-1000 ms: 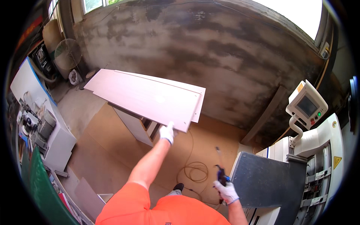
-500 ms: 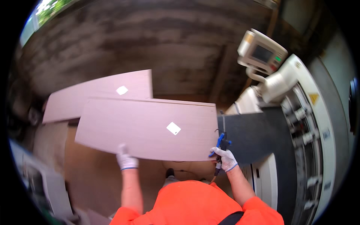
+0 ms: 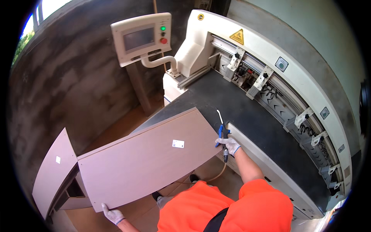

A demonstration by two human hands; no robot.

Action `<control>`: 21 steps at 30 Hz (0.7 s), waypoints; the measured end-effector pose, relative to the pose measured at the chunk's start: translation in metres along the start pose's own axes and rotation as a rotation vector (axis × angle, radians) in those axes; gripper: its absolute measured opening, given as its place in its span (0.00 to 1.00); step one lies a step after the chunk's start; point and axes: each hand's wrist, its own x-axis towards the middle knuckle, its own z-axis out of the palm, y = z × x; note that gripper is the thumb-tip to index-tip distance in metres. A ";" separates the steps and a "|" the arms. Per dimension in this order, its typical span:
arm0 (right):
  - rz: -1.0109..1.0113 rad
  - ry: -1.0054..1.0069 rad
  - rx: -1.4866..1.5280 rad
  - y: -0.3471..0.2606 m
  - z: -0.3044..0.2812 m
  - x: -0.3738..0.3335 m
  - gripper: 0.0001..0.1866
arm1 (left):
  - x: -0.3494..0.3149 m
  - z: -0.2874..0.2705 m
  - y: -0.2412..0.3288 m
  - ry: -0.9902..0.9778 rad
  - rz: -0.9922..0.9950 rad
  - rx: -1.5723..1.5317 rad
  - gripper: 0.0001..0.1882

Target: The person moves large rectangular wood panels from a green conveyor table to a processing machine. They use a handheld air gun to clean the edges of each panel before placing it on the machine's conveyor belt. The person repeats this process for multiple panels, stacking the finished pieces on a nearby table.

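A long pinkish-brown panel (image 3: 143,158) with a white label (image 3: 178,144) lies in front of me, tilted across the view. My gloved left hand (image 3: 113,215) grips its near left corner, thumb on top and the other fingers partly hidden beneath. In my gloved right hand (image 3: 230,145) is a blue-and-black air blow gun (image 3: 225,133) with its white-tipped nozzle pointing away from me. That hand is also at the panel's right end, which overlaps the black machine table (image 3: 247,112); whether it grips the panel too is hard to tell.
A second labelled panel (image 3: 54,170) sits at the far left, on a stack or support. Along the right runs a white machine (image 3: 297,58) with clamps on a rail. Its control screen (image 3: 141,38) stands on a bent arm at the back. A hose (image 3: 218,174) trails from the blow gun.
My view has swung right toward the machine. The held panel has come off the other one and its right end now overlaps the black table. My left hand has shifted to its left corner.
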 end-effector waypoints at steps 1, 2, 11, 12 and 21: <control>-0.019 0.058 -0.014 -0.009 -0.018 0.012 0.11 | -0.027 0.012 -0.013 -0.038 -0.048 -0.014 0.28; -0.039 0.115 -0.026 -0.024 -0.033 0.022 0.10 | -0.040 0.003 -0.033 -0.021 -0.029 0.115 0.26; -0.181 0.284 -0.631 -0.028 -0.119 0.050 0.25 | -0.265 0.081 -0.171 -0.035 -0.954 0.086 0.11; -0.228 0.335 -0.790 -0.023 -0.125 0.055 0.33 | -0.265 0.080 -0.187 -0.062 -1.026 0.130 0.11; -0.135 0.341 -0.724 -0.085 -0.191 0.137 0.28 | -0.301 0.233 -0.268 -0.483 -0.789 0.818 0.14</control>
